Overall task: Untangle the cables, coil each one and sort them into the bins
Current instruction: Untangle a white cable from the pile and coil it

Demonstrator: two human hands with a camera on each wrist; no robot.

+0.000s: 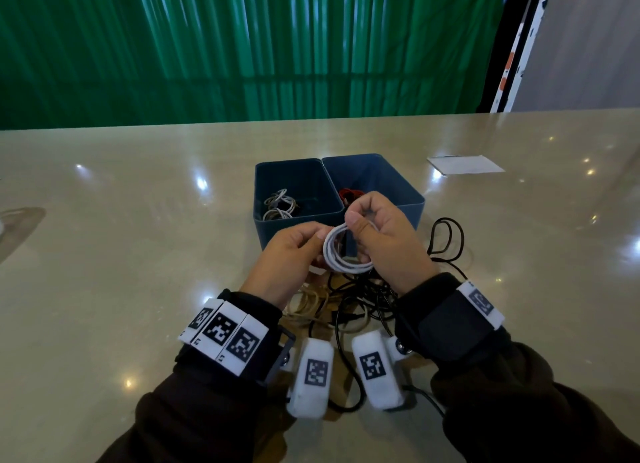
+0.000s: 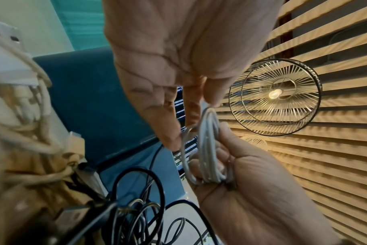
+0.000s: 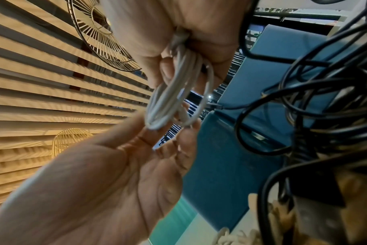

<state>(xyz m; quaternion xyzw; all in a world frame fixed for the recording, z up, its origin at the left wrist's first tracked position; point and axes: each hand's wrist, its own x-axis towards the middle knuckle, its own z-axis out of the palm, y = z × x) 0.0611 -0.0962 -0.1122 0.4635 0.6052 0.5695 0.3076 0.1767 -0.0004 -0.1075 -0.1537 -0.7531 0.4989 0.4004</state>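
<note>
A white cable [image 1: 341, 255], wound into a small coil, hangs above the table just in front of two blue bins. My right hand [image 1: 381, 241] grips one side of the coil, thumb on top and fingers curled round the strands [image 3: 170, 99]. My left hand [image 1: 304, 248] pinches the opposite side of the coil [image 2: 207, 149] at its fingertips. The left bin [image 1: 287, 163] holds coiled white and grey cables [image 1: 277, 204]. A red cable [image 1: 348, 194] lies in the right bin [image 1: 408, 199], partly hidden by my right hand.
Under my hands a tangle of black cables [image 1: 363, 296] lies on the glossy beige table, with a beige cable [image 1: 308, 301] at its left. A black loop [image 1: 446, 241] reaches out to the right. A white sheet [image 1: 464, 165] lies far right, beyond the bins.
</note>
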